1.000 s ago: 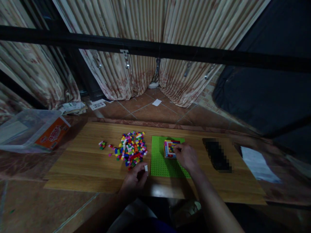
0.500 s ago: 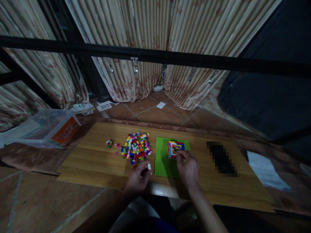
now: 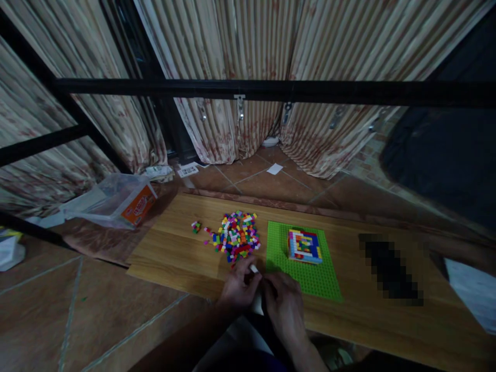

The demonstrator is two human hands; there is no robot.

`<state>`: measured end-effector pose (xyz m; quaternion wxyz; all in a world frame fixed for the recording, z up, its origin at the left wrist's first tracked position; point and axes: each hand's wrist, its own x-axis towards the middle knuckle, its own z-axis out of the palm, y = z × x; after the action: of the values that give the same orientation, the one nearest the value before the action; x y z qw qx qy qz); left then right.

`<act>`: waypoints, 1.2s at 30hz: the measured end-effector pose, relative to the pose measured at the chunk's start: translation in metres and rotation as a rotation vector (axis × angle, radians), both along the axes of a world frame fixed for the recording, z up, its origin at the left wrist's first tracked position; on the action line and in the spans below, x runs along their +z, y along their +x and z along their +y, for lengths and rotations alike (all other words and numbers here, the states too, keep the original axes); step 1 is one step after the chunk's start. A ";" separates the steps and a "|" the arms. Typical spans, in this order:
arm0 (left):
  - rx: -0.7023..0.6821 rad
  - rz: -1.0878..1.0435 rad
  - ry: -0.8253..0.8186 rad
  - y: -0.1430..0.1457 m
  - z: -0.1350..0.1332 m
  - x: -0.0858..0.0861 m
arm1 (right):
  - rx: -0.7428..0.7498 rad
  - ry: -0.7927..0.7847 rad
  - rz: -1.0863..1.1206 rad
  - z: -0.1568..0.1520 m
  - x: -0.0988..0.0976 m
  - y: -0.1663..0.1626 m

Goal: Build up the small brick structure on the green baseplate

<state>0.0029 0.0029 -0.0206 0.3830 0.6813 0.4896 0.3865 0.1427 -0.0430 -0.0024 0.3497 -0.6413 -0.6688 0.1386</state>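
Observation:
Near the table's front edge, my left hand [image 3: 241,285] pinches a small white toy brick [image 3: 253,268]. My right hand [image 3: 282,299] is curled beside it, its fingertips meeting the left fingers at the brick; whether it grips anything is hidden. To the right lies a green baseplate [image 3: 277,253] carrying a low square build of coloured bricks [image 3: 305,246], with blue, white, red and yellow on top. Just beyond my left hand spreads a pile of loose multicoloured bricks [image 3: 236,235].
A small cluster of bricks [image 3: 196,227] lies left of the pile on the wooden table [image 3: 166,248]. A dark pixelated object [image 3: 391,268] rests at the right, with white paper [image 3: 470,294] past it. On the far left stands a clear plastic box [image 3: 116,201] with an orange label.
My right hand has left the brick build and come over to my left hand, which still holds the white brick. The camera view has shifted left.

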 end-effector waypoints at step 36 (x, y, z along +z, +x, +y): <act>0.200 0.400 0.161 -0.087 0.069 0.033 | 0.111 0.250 -0.198 -0.001 -0.030 -0.003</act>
<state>-0.0845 0.0716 0.0119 0.1827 0.7208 0.5884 0.3176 0.1399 -0.0439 -0.0328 0.3510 -0.5653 -0.7464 0.0098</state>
